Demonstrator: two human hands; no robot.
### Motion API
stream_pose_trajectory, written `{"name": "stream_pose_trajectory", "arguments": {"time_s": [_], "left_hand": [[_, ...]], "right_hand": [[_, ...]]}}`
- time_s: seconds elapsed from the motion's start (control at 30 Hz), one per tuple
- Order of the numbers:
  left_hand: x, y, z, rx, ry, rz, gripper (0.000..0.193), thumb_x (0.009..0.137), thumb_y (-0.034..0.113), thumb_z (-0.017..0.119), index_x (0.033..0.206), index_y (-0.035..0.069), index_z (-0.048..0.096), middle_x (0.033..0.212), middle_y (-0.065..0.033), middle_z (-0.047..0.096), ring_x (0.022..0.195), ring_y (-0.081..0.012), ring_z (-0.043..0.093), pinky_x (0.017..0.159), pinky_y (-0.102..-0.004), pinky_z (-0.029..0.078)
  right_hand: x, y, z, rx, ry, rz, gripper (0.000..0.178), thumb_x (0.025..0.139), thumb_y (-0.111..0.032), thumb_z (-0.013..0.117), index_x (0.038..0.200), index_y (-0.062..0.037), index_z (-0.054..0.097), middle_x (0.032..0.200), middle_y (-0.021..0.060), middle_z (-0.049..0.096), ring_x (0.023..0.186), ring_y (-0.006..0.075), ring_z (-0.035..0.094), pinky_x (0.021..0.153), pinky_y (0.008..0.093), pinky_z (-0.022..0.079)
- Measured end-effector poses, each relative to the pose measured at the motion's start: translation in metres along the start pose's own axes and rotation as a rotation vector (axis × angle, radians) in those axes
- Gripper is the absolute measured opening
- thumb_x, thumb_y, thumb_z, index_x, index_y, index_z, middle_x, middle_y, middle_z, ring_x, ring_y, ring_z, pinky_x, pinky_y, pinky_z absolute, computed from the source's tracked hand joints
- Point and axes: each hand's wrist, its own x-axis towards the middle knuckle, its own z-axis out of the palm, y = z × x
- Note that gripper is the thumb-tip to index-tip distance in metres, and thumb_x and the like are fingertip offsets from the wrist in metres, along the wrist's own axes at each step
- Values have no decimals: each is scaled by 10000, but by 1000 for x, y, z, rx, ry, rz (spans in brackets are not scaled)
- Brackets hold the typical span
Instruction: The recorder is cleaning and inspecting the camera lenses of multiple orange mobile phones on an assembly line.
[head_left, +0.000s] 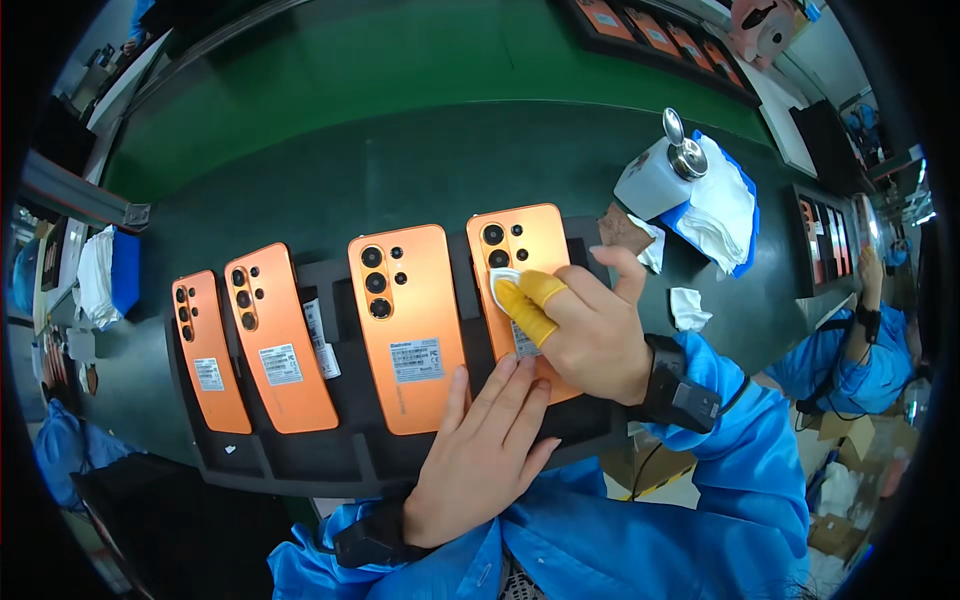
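Near the right edge of the black tray [300,457], the rightmost orange phone [545,240] is being touched by both hands, its long axis being aimed toward the tray's far edge. A white cloth [502,286] is being clamped by the right hand [600,335] in fingers with yellow finger cots [543,289], just nearside of the visible lenses [494,235]. The phone's near end is being overlain by the left hand [480,455], fingers being held straight, mostly together.

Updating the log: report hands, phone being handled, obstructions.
Right hand holds white cloth on rightmost phone in near tray. Left hand at its lower end. Hands partly cover it.
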Motion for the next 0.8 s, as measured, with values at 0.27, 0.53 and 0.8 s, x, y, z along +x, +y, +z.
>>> {"name": "stream_pose_trajectory", "arguments": {"time_s": [0.27,0.53,0.8], "left_hand": [[0,-2,2,-1,-6,-6,518,828,295,683,1239,8,557,1389,-156,480,1328,-294,428,1117,-541,216],[1,-3,2,5,-3,-10,503,828,292,687,1226,5,573,1390,-153,482,1341,-292,415,1113,-541,226],[0,-3,1,6,-7,-12,507,821,282,692,1228,3,575,1407,-163,467,1345,-297,411,1107,-546,233]], "right_hand": [[-3,1,-5,-13,-124,19,294,689,-136,698,976,-98,745,941,-26,630,827,124,577,940,446,261],[11,12,4,-152,-59,-1,280,691,-149,691,961,-106,753,936,-21,638,811,113,574,932,445,264],[14,29,7,-89,-22,-153,260,706,-190,708,954,-130,753,938,-37,642,771,113,562,879,436,290]]}}
